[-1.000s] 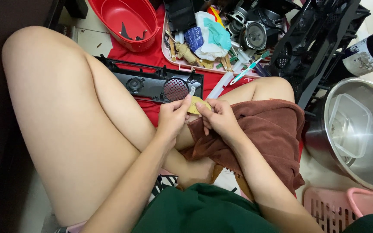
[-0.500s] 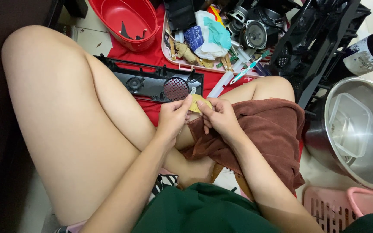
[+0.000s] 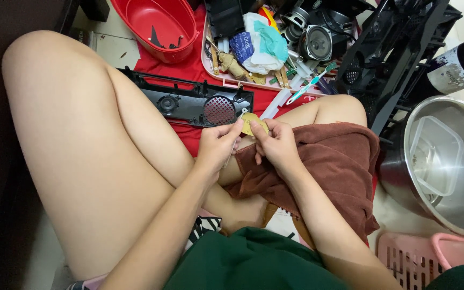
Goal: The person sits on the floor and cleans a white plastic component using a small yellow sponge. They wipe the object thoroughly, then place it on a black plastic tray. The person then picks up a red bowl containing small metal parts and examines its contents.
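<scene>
The person wears a dark green garment [image 3: 253,260] that fills the near edge of the view, its cloth plain and softly creased. Both arms are bare, with no sleeves, and both legs are bare as well. The left hand [image 3: 217,146] and the right hand [image 3: 276,146] carry no gloves, rings or watch.

ahead: black panel [image 3: 189,99] blocks | right: steel pot [image 3: 447,166] | left: knee [image 3: 55,70]
</scene>
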